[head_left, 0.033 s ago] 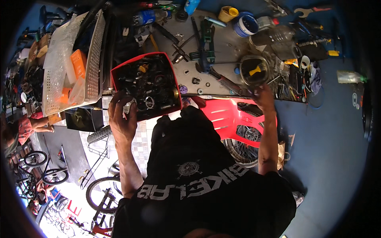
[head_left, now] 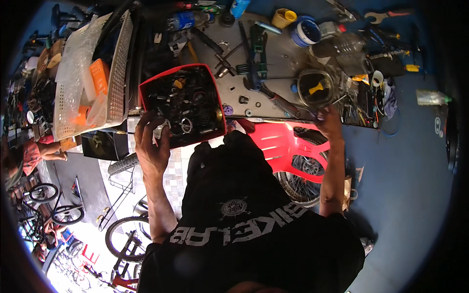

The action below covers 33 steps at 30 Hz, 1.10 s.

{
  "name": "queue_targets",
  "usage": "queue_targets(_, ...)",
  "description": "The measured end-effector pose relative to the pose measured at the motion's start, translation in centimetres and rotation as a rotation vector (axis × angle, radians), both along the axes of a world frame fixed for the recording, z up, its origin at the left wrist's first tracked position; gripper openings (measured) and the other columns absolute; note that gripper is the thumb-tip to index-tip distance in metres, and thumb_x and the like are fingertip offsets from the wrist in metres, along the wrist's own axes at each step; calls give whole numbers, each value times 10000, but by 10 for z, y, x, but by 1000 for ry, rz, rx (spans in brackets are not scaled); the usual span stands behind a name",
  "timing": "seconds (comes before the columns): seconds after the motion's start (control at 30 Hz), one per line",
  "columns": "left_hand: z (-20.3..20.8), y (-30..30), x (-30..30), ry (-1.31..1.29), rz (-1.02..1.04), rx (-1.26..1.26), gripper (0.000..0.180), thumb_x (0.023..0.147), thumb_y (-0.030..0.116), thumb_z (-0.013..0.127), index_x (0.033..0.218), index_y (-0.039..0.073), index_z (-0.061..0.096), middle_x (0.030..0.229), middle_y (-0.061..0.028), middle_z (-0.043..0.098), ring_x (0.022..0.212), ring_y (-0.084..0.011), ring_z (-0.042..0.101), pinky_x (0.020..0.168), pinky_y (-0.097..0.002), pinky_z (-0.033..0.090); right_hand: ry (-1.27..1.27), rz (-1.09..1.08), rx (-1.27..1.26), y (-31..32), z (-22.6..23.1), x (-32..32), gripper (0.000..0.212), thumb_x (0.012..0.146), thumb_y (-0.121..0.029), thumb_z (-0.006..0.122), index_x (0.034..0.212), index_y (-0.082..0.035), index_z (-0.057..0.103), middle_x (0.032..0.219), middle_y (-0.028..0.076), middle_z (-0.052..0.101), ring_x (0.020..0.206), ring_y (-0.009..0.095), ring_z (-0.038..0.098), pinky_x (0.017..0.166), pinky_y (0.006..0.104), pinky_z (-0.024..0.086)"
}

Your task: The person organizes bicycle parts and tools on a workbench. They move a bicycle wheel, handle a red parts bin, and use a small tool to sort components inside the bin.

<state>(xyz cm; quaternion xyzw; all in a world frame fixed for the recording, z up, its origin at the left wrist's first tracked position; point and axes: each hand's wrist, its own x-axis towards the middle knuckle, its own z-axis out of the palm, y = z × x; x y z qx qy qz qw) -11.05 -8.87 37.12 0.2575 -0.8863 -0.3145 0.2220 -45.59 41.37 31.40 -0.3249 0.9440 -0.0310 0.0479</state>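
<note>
A red open box [head_left: 213,78] full of dark small parts and metal rings sits at the bench's near edge, left of centre. My left hand [head_left: 153,141] is curled over its near left corner. Between thumb and fingers shows a pale, see-through bit that I cannot name. On the right, my right hand [head_left: 330,122] has its fingers closed at the near rim of a clear plastic tub [head_left: 305,93], which holds a yellow piece [head_left: 316,88]. Left of that hand lies an adjustable wrench [head_left: 273,95], its handle pointing toward the tub.
A white perforated basket [head_left: 118,78] with bubble wrap and an orange box stands at left. Behind are a blue-and-white tub [head_left: 305,31], a yellow cup [head_left: 284,18] and plastic bottles. A red plastic chair [head_left: 273,146] and a bicycle wheel are below the bench edge.
The whole picture has shifted slightly to the right. Both hands keep their places at the box and the tub.
</note>
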Motion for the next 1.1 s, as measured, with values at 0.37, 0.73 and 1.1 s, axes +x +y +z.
queue_targets(0.37,-17,-3,-3,57,-5,0,349,914,99,849,1249,88,751,1405,-163,682,1324,-396,648,1097,-507,524,-320,-232,-825,-31,132,-2,96,1050,19,669,1103,-56,696,1043,22,750,962,105,684,836,300,562)
queue_targets(0.73,-23,30,-34,-133,-147,-189,812,783,377,960,1499,171,636,1591,-150,525,1550,-427,406,1246,-629,349,-269,-64,-347,-179,113,67,207,923,-109,814,980,-16,638,838,155,687,710,256,649,679,387,530)
queue_targets(1.1,-29,20,-28,-232,-103,-119,810,783,416,958,1476,140,642,1650,-213,420,1568,-478,335,1254,-664,309,-173,-177,-793,-151,-1,61,212,1005,-170,789,1127,-36,680,849,73,700,708,161,626,677,345,522)
